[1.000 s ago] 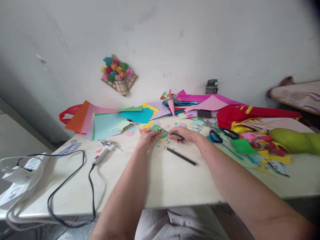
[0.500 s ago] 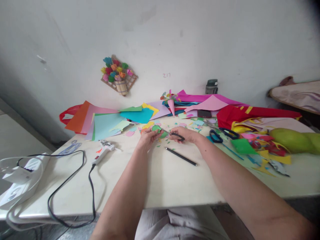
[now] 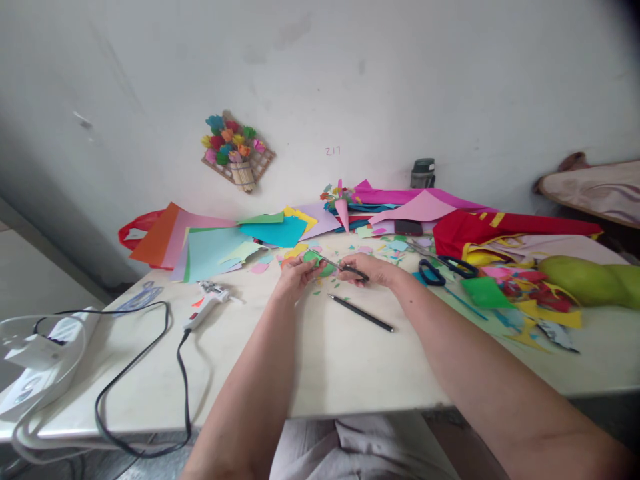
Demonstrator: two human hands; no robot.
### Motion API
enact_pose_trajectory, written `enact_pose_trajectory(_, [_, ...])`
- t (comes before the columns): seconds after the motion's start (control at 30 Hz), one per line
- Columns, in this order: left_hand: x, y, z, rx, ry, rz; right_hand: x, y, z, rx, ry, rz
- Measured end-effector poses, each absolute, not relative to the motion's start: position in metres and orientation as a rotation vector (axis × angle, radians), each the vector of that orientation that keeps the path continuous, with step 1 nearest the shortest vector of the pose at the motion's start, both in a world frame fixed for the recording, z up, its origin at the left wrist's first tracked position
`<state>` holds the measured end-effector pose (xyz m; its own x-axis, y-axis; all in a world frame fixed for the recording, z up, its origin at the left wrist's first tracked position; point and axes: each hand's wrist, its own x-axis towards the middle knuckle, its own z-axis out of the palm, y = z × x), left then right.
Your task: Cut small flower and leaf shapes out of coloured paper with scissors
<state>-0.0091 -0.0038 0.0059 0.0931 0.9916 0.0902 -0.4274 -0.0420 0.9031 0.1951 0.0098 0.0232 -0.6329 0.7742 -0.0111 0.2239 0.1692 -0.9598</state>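
Observation:
Near the middle of the table, my left hand [image 3: 300, 275] pinches a small piece of green paper [image 3: 312, 257]. My right hand [image 3: 369, 268] is closed round the dark handles of a pair of scissors [image 3: 356, 272]. The scissor blades point left and lie at the green paper; whether they are parted is too small to tell. Paper scraps [image 3: 327, 268] in green and other colours are scattered under and around both hands. A black pen [image 3: 361, 312] lies on the table just in front of my hands.
A white glue gun [image 3: 207, 305] with a looping black cord lies left, near a power strip [image 3: 50, 357]. Coloured paper sheets [image 3: 215, 250] line the back. Larger scissors [image 3: 440, 265] and a green balloon-like object [image 3: 575, 280] are at right. The table edge [image 3: 370, 412] is near me.

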Motion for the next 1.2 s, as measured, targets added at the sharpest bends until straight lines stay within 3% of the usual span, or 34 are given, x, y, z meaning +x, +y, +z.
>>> enact_pose_trajectory(1.2, [-0.01, -0.005, 0.008, 0.939, 0.764, 1.337, 0.196, 0.016, 0.015, -0.917, -1.993, 1.427])
